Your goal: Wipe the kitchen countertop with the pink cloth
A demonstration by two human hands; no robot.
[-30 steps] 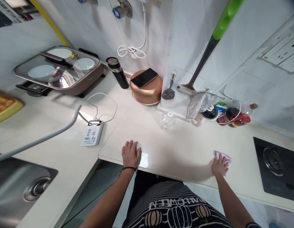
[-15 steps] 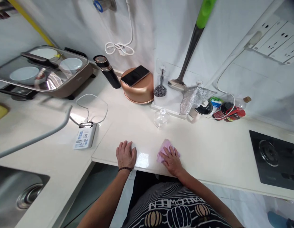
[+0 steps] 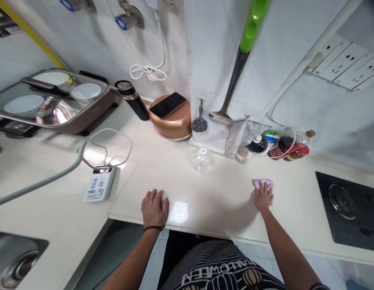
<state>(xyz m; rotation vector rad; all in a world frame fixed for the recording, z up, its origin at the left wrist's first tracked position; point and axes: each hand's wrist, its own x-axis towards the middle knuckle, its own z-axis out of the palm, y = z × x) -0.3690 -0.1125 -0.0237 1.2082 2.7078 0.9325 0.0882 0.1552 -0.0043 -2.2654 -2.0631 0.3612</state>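
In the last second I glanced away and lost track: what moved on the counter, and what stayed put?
The right hand swept the pink cloth left across the counter to beside the left hand, then back out to the right, pressing on it throughout. The left hand stayed flat at the counter edge; the glass and phone did not move.
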